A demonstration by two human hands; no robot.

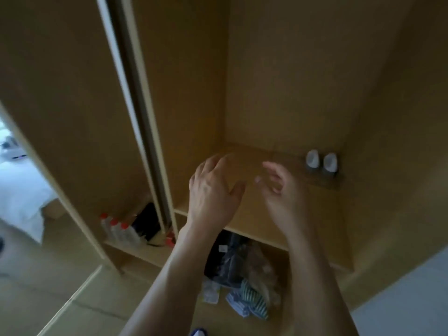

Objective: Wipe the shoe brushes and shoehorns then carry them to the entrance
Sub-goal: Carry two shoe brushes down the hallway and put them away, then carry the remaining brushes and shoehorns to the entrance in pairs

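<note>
Left hand and right hand, fingers apart and empty, hover at frame centre over the wardrobe shelf; no shoe brush or shoehorn is identifiable, so wiping and carrying both appear outstanding.
</note>
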